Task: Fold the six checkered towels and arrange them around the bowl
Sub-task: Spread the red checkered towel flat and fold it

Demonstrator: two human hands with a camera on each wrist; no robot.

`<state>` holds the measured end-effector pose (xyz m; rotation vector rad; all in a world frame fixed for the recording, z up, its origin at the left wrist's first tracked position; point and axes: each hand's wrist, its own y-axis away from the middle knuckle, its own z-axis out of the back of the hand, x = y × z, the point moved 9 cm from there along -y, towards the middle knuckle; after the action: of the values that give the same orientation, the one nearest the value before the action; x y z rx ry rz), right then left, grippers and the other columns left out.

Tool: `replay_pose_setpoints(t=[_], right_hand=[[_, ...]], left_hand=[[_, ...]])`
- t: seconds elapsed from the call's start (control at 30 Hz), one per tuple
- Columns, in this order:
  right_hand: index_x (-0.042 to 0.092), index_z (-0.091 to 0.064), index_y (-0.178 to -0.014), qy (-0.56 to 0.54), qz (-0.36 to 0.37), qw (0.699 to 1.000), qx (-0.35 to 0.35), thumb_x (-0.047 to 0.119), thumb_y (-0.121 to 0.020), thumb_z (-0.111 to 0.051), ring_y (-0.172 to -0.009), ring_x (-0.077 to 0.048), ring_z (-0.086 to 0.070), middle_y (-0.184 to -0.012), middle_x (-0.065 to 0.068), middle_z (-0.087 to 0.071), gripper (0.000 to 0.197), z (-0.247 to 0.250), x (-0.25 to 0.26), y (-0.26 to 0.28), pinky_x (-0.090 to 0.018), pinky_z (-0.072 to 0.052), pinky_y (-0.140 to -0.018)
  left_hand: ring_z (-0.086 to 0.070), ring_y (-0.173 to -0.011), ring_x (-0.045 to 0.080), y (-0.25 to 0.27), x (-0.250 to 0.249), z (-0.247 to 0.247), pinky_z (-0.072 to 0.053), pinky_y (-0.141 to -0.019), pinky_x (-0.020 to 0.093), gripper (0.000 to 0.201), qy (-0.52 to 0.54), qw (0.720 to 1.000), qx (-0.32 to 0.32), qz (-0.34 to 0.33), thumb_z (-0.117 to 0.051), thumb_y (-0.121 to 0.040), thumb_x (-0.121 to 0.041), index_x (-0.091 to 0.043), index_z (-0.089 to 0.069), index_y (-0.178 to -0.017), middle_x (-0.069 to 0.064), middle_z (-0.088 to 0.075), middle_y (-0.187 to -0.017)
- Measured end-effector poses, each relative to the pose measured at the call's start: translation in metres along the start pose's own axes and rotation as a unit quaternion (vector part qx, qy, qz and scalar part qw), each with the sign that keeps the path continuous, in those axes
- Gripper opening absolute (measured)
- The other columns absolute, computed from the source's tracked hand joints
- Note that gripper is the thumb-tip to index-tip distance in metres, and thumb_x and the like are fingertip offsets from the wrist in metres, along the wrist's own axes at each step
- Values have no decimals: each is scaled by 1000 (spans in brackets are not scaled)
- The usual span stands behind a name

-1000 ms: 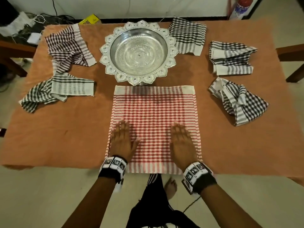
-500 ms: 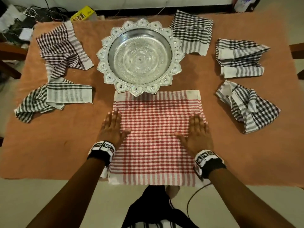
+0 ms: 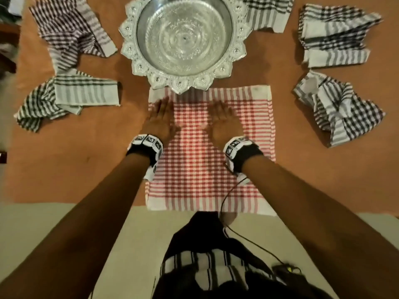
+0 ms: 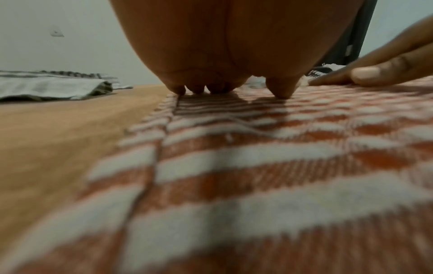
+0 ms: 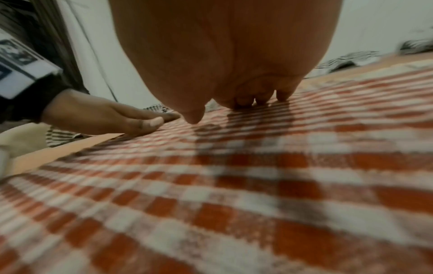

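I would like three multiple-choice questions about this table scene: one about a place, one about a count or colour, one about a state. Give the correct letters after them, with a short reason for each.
1. Where does the red checkered towel lie?
A. inside the bowl
B. between the bowl and the table's near edge
C. left of the bowl

2. How many dark checkered towels are in the head view?
A. three
B. four
C. five

3. How are both hands?
A. flat, pressing on the red towel
B. gripping a corner each
C. lifted off the table

Answers:
1 B: its far edge reaches the silver bowl and its near edge hangs at the table's near side.
2 C: two lie left, one beside the bowl's right rim, two far right.
3 A: the left hand and right hand lie with straight fingers on the cloth.
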<state>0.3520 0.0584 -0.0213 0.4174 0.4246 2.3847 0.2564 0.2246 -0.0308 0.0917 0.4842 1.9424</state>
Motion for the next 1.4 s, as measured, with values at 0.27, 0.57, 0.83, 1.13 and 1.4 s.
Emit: replay_pose_setpoints(t=[0.27, 0.57, 0.83, 1.13, 1.4], right_hand=[[4, -5, -156, -59, -64, 995, -51, 54, -102, -22, -152, -33, -5, -164, -17, -4, 75, 10, -125, 26, -44, -8, -124], [9, -59, -120, -274, -212, 917, -197, 29, -90, -63, -111, -33, -61, -119, -15, -66, 36, 69, -218, -2, -37, -47, -94], [9, -64, -107, -298, -159, 927, -163, 22, -87, -71, -87, -19, -60, -95, -7, -66, 25, 73, -218, -33, -25, -45, -80], [11, -66, -90, -289, -168, 931, -150, 16, -82, -75, -82, -19, -62, -92, -3, -68, 13, 81, -207, -25, -27, -50, -77], [14, -66, -120, -311, -154, 919, -186, 15, -86, -72, -94, -19, -62, -100, -8, -68, 35, 93, -195, 0, -21, -43, -81]], left_hand=[[-9, -150, 27, 17, 44, 17, -12, -122, 40, 82, 114, 990, -63, 46, -47, -96, -53, -11, -10, -155, 9, -12, -163], [-60, -66, -6, -10, 96, 54, -44, -58, 2, 21, 399, 866, -203, 222, -65, -90, -9, -7, -61, -111, -8, -60, -83], [-54, -65, -4, -33, 87, 67, -44, -54, 9, 25, 433, 856, -187, 214, -81, -77, -33, -21, -63, -90, -13, -61, -78], [-49, -47, -5, -37, 78, 78, -37, -44, 5, 23, 413, 868, -182, 205, -79, -81, -19, -12, -58, -73, -4, -54, -67], [-57, -69, -1, -3, 71, 99, -42, -62, 3, 22, 386, 878, -220, 181, -72, -81, 0, -15, -71, -97, -2, -65, -84]])
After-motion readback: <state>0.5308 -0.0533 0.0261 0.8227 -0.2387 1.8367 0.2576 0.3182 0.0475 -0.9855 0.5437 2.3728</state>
